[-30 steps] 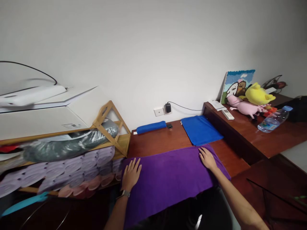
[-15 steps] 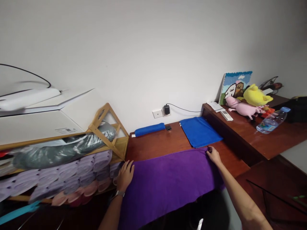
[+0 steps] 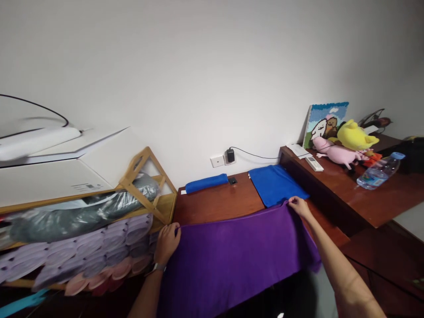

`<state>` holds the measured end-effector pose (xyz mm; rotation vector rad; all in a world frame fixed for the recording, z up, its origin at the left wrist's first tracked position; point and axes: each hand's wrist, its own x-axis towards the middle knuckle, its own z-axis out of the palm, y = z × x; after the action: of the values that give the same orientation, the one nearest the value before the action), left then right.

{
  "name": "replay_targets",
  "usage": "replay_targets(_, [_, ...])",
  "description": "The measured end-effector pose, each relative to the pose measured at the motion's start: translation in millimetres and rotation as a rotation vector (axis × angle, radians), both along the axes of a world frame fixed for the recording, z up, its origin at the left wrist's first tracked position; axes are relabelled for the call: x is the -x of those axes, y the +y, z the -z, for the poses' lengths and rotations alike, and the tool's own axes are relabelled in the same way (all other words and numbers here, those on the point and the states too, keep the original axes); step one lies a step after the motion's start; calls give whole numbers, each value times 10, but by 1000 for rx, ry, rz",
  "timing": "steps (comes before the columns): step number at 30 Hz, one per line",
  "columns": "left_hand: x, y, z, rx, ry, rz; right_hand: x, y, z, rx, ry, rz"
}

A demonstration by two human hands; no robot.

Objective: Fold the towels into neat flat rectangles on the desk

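1 s ago both palms lay flat; now my L hand and R hand each pinch a far corner of the purple towel, so its far edge is under control. It's at the desk's near side. Beyond: 2 blue towels, 1 spread, 1 narrow, rolled or folded, can't tell.

Saw a plain, pale wall — brighter in the middle, dimmer toward the right — behind a reddish-brown surface. Found socket plates low on that wall, a wooden rack at the left, and a higher surface at the right.
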<state>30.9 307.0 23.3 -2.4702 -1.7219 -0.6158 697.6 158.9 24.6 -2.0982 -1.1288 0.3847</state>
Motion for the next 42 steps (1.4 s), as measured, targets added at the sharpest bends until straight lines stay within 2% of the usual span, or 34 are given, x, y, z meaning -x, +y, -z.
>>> replay_targets(4, [-189, 152, -102, -19, 13, -84, 133, 326, -22, -44, -72, 73])
replay_targets(7, [-350, 126, -21, -30, 14, -87, 397, 385, 82, -81, -122, 120])
replay_targets(11, [-513, -60, 239, 5, 29, 70, 701, 276, 239, -60, -313, -57])
replay_targets(13, [-555, -113, 335, 22, 38, 70, 739, 252, 254, 20, -399, -138])
replay_targets(16, [-556, -99, 364, 66, 63, 20, 686, 269, 195, 125, -413, -158])
replay_targets(18, [-504, -94, 342, 78, 69, 18, 647, 231, 161, 109, -423, -171])
replay_targets(20, [-393, -169, 345, 53, 54, 13, 646, 76, 197, 32, -447, -182])
replay_targets(23, [-121, -484, 462, 7, 22, -14, 718, -390, 418, -51, -461, -209])
replay_targets(26, [158, -908, 648, 23, 2, -65, 803, -898, 697, 10, -449, -252])
replay_targets(28, [258, -1132, 728, 70, -23, -102, 830, -1102, 800, 82, -446, -263])
replay_targets(31, [261, -1318, 742, 122, -53, -140, 854, -1182, 802, 142, -449, -263])
replay_targets(35, [178, -1461, 716, 92, -65, -155, 912, -1195, 760, 134, -479, -252])
replay_targets(42, [139, -1689, 681, 134, 22, -152, 896, -1338, 936, 197, -509, -241])
